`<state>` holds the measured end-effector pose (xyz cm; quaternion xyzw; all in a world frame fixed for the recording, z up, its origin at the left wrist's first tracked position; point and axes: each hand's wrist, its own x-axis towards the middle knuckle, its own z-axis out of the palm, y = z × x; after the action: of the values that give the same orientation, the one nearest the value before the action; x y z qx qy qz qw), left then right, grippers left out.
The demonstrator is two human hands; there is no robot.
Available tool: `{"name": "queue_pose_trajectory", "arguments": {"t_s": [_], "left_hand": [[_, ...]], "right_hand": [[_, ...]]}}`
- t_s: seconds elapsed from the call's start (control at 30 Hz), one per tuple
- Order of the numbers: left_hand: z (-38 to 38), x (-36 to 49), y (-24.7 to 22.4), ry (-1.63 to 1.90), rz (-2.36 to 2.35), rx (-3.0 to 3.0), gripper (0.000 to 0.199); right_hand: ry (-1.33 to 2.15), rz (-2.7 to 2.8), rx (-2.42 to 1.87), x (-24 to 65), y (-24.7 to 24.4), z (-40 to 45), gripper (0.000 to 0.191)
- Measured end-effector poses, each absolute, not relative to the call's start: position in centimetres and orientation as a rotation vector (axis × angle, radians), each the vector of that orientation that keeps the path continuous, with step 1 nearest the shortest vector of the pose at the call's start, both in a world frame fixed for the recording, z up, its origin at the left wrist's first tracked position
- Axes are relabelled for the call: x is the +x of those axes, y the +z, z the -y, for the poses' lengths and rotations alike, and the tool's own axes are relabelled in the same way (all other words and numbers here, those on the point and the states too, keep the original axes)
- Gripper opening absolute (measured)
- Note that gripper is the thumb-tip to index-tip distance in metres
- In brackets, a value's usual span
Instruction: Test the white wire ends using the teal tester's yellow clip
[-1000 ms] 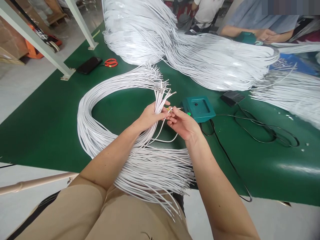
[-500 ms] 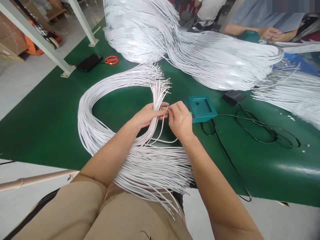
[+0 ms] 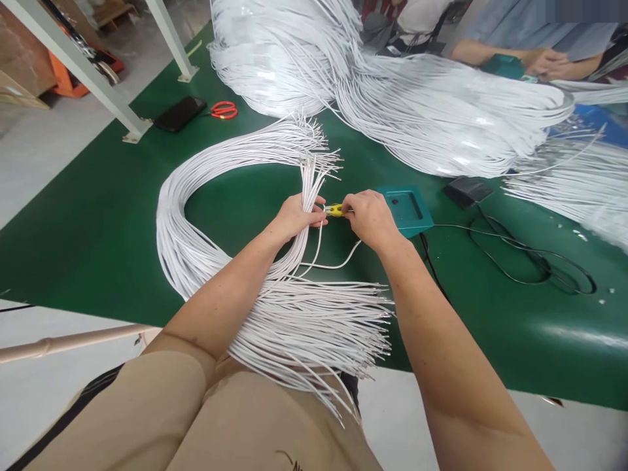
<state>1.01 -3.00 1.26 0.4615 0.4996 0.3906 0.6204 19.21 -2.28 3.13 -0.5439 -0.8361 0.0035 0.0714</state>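
My left hand [image 3: 294, 217] is closed around a bundle of white cables [image 3: 308, 190], whose cut ends point up and away from me. A single cable end comes out beside its thumb and fingertips. My right hand [image 3: 370, 214] pinches a small yellow clip [image 3: 335, 210], whose metal tip points at that cable end by the left fingertips. I cannot make out whether the tip touches it. Just behind the right hand lies a teal box [image 3: 408, 206] with a recessed top. A large curved bundle of white cables [image 3: 171, 222] runs under my left forearm, its other ends spreading near my lap.
A big heap of white cables [image 3: 432, 111] covers the back of the green table [image 3: 490, 327]. A black phone [image 3: 180, 114] and red-handled scissors [image 3: 224, 110] lie at the left. A black adapter [image 3: 467, 191] with its cord is on the right. Across the table, a person's hands [image 3: 547, 64] are at work.
My right hand has drawn away to the right from my left fingertips, bringing the yellow clip into plain sight. My left hand still holds the cable bundle. The view has shifted slightly.
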Motion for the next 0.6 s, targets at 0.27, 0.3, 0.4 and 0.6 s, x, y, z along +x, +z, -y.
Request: {"name": "queue_pose_trajectory", "arguments": {"t_s": [0.27,0.3,0.4,0.6], "left_hand": [[1.9,1.3,-0.6,0.889,-1.260,1.185,0.036],[1.9,1.3,-0.7,0.875,-1.273,1.203,0.036],[1.8,1.3,-0.8,0.845,-1.296,1.257,0.035],[1.8,1.0,-1.1,0.818,-1.276,1.303,0.035]], "right_hand": [[0.015,2.453,-1.697,19.2,3.0,2.1,0.020],[0.012,2.432,-1.703,19.2,3.0,2.1,0.021],[0.021,2.405,-1.722,19.1,2.9,2.2,0.022],[-0.144,2.302,-1.691,19.9,3.0,3.1,0.024]]}}
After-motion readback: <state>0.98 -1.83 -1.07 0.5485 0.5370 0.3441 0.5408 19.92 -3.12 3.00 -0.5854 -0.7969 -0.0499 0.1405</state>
